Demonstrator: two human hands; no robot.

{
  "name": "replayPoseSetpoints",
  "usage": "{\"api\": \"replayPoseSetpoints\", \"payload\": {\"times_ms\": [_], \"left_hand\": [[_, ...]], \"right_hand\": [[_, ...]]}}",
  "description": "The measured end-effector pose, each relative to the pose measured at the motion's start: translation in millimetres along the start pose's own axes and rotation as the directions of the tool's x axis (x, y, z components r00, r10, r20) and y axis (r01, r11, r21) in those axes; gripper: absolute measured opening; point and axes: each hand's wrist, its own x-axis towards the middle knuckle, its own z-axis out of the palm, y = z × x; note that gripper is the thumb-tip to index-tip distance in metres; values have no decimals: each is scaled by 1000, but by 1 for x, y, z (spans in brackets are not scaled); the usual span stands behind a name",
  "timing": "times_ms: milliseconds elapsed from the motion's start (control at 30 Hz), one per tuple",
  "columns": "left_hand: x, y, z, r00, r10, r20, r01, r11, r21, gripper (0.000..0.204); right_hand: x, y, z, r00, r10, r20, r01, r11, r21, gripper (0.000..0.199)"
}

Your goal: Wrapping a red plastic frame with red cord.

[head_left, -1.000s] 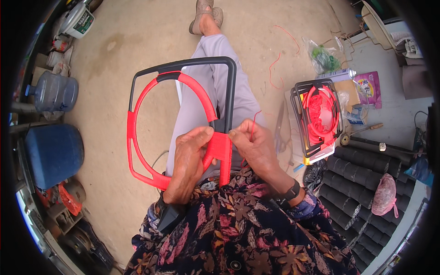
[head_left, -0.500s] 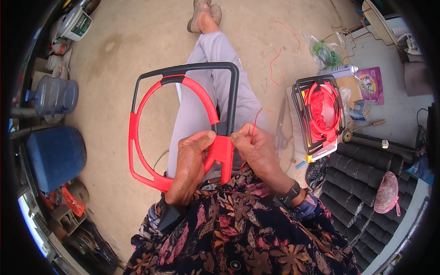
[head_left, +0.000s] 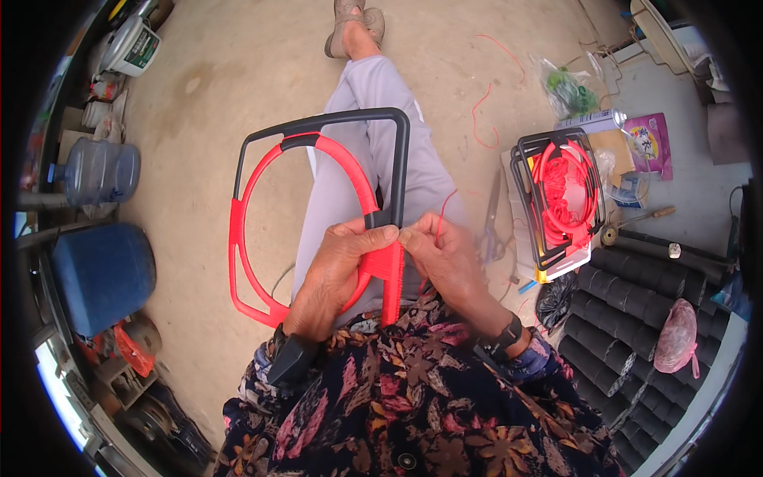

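— Item: frame (head_left: 318, 207), black and red. Concealed parts?
— The lower right corner lay behind the left hand (head_left: 338, 266) and right hand (head_left: 445, 258); the cord's (head_left: 442, 213) pinched end was hidden.
— Stacked frames (head_left: 560, 199)?
— Their count was too small to tell.

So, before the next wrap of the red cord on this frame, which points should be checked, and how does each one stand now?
1. Frame held firm: ok. The left hand grips the black and red frame at its wrapped corner, and the frame rests over the lap.
2. Cord under control: ok. The right hand pinches the thin red cord beside the frame.
3. Wrapping tight and even: cannot tell, the fingers cover part of the red wrapped section.
4. Loose cord end free of knots: cannot tell, it runs out of sight behind the hand.
5. Finished frames within reach: ok. The stack of frames lies on the person's right.
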Motion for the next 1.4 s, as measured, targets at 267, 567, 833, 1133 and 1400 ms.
{"api": "replayPoseSetpoints", "payload": {"times_ms": [267, 567, 833, 1133, 1400], "left_hand": [[-12, -2, 7, 999, 18, -32, -16, 997, 74, 19], [-13, -6, 11, 997, 80, 0, -80, 995, 53, 21], [-15, -5, 17, 996, 94, 9, -94, 990, 103, 21], [-10, -13, 20, 981, 194, -22, -180, 943, 281, 12], [-7, -17, 21, 973, 225, -49, -207, 949, 238, 10]], "right_hand": [[-20, -13, -46, 985, 147, 90, -159, 978, 136, 13], [-33, 14, -202, 886, 115, -449, 54, 937, 345, 18], [0, -113, -148, 622, -527, -578, 526, 829, -190, 26], [41, -66, 5, 651, -395, 649, 687, -58, -725, 11], [33, -59, 6, 643, -384, 663, 723, 19, -690, 11]]}}
